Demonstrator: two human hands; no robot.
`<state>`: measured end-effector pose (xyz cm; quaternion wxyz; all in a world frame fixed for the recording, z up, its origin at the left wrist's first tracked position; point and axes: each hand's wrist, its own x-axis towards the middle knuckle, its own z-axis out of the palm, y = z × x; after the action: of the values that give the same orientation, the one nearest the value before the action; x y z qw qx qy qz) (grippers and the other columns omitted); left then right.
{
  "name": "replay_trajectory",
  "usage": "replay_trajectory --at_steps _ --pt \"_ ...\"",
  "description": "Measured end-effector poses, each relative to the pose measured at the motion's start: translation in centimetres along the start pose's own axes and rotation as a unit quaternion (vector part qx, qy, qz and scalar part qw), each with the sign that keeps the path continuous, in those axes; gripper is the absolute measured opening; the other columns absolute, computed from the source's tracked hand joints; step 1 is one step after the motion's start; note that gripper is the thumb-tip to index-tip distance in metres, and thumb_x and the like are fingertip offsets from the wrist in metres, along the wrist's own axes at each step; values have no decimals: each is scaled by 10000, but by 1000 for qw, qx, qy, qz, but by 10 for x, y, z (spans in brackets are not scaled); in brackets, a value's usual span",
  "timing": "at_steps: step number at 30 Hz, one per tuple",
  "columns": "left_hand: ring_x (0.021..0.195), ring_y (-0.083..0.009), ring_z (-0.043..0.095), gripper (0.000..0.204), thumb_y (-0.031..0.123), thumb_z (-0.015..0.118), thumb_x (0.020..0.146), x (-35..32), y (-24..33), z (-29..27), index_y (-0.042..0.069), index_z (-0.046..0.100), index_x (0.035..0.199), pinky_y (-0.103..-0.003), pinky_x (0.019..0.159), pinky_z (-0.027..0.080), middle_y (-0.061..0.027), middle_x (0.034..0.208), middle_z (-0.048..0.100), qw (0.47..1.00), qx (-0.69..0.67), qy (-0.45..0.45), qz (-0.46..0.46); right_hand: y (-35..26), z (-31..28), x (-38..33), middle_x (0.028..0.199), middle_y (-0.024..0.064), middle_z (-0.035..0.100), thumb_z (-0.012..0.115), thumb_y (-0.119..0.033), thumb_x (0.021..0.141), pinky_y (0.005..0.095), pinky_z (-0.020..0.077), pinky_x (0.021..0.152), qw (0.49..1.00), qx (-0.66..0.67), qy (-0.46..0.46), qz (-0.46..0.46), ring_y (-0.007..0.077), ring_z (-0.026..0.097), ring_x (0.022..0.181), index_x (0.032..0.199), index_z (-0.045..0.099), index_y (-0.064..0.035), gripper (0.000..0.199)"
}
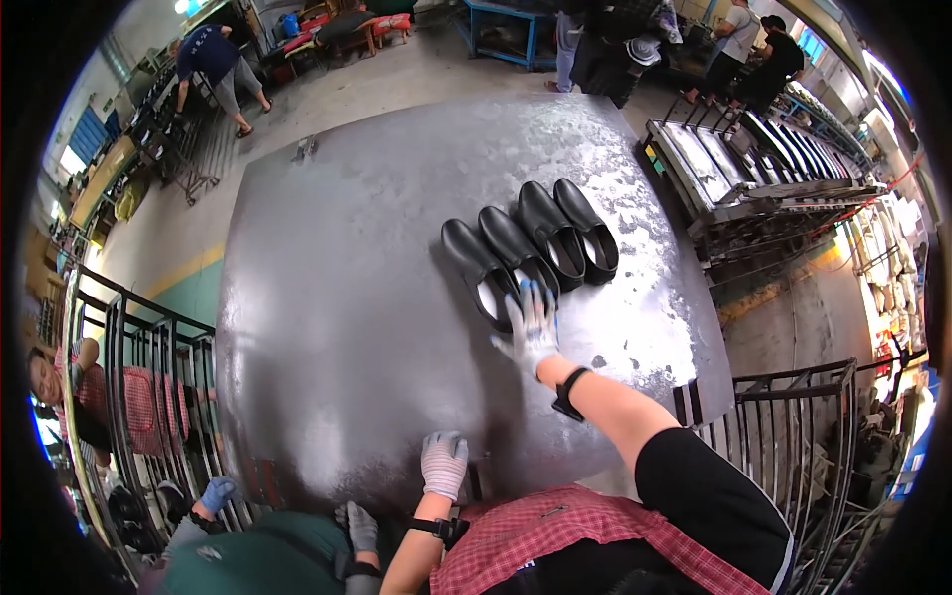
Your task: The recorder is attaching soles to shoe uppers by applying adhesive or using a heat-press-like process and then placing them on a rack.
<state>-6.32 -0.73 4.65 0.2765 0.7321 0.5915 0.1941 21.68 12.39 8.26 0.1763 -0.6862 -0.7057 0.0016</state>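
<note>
four black shoes [543,226] slant lengthwise, toes away and leftward; right hand [534,332] spreads open on one; left hand [444,466] half-curls, grip unclear.

Shoe workshop or factory floor. The industrial setting is indicated by a broad, worn metal-topped table [327,278] bearing four black shoes [508,238], barred metal racks [793,395] to either side, a blue-framed bench [531,42], and a bare grey floor [416,74] with a yellow line [184,271] bordering a green area [194,291]. Several people, including a stooping worker [206,52] in dark blue, occupy the surroundings.
</note>
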Motion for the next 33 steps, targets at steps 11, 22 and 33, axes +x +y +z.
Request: replay_trajectory --at_steps 11,22,33 --pt "1043 -387 573 527 147 641 874 46 -33 -23 -5 466 1347 -459 968 460 -233 1257 521 987 -23 133 -90 -33 37 -117 1533 161 392 565 -419 940 462 146 1227 989 47 -86 109 319 288 1462 1462 409 -73 645" --pt "1073 -225 580 433 22 613 916 136 -59 -40 -24 519 1336 -361 959 472 -159 1210 599 956 -180 152 -176 -30 40 -113 1547 141 376 552 -388 943 466 138 1229 988 46 -104 101 292 287 1466 1468 409 -69 630" --pt "1091 -227 619 704 152 695 906 355 23 -116 9 341 1498 -353 854 542 -148 1361 542 817 -525 96 -217 -24 38 -114 1560 124 356 528 -408 949 467 123 1232 981 46 -146 120 292 263 1477 1473 402 -80 631"
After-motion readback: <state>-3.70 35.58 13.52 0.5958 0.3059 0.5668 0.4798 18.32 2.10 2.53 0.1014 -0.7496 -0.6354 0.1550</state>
